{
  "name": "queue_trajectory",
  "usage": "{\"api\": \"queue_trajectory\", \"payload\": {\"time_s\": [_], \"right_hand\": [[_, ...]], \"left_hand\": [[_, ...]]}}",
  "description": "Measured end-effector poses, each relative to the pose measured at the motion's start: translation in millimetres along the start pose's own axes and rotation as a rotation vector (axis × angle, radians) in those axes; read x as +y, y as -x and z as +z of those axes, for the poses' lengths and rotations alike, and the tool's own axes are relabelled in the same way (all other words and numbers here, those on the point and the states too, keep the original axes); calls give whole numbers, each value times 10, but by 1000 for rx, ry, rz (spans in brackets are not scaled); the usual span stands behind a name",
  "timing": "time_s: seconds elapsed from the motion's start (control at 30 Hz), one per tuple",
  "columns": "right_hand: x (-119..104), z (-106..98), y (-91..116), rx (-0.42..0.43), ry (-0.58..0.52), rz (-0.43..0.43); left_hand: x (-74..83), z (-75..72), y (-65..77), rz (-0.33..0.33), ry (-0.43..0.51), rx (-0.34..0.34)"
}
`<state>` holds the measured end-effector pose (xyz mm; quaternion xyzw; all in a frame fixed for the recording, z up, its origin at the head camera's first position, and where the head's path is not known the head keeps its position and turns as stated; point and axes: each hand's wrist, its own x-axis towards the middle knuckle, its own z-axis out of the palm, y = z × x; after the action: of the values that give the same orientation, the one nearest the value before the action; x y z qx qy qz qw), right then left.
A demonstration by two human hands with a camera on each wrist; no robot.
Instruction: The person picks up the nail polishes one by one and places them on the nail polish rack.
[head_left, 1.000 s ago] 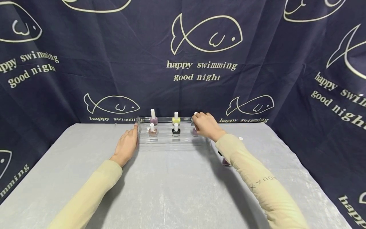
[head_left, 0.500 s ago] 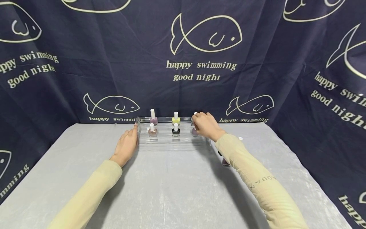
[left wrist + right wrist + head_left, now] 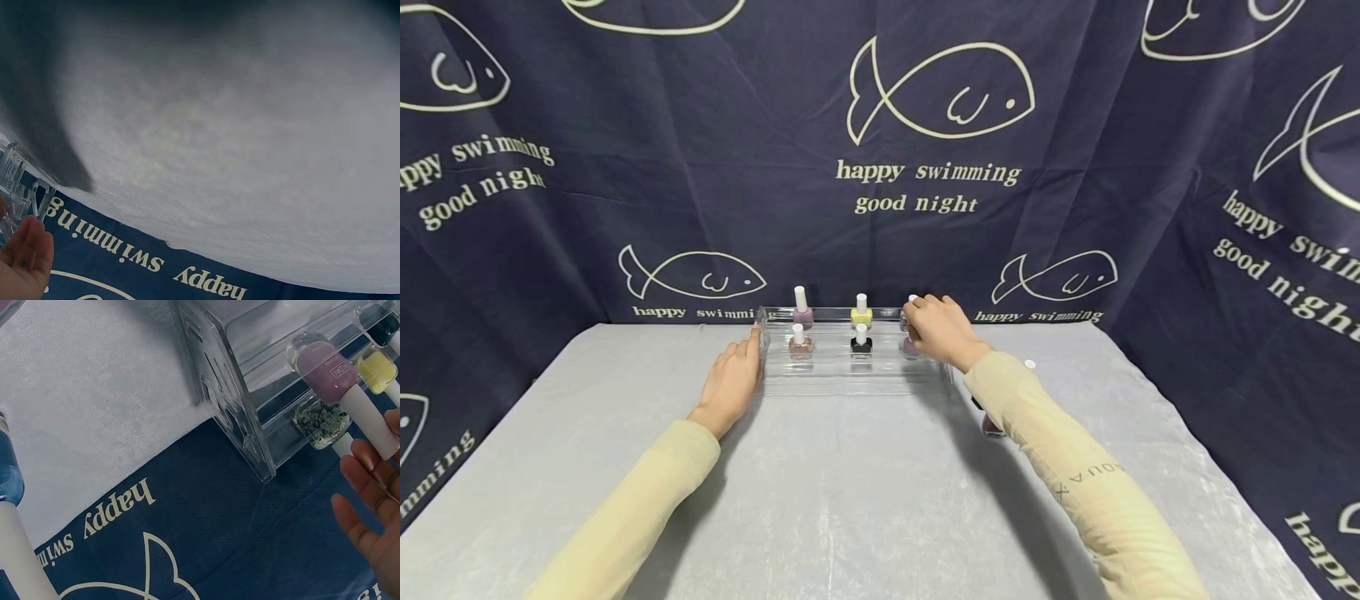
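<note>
A clear tiered display stand (image 3: 850,382) stands at the back of the table. My left hand (image 3: 732,383) holds its left side panel; in the left wrist view the fingers (image 3: 39,247) lie against the clear plastic. My right hand (image 3: 942,331) is at the stand's right end, pinching the white cap of a purple nail polish bottle (image 3: 326,370) that sits on the lower occupied tier. Behind it is a speckled green nail polish (image 3: 322,424). Also on the stand are a lilac bottle (image 3: 803,316), a yellow one (image 3: 862,316), a pinkish-brown one (image 3: 801,347) and a black one (image 3: 861,346).
Right of the stand, more nail polish bottles are partly hidden by my right sleeve, including a dark purple one (image 3: 992,426). A blue bottle (image 3: 9,472) shows in the right wrist view. A navy curtain (image 3: 925,250) hangs directly behind the table (image 3: 850,500).
</note>
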<state>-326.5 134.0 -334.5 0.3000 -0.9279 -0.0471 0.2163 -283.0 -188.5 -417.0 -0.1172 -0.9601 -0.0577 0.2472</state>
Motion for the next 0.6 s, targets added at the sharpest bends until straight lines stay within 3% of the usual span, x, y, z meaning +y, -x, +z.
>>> {"api": "queue_trajectory", "payload": {"time_s": [0.6], "right_hand": [[65, -128, 9, 10, 6, 16]], "left_hand": [[-24, 32, 5, 15, -10, 1]]}}
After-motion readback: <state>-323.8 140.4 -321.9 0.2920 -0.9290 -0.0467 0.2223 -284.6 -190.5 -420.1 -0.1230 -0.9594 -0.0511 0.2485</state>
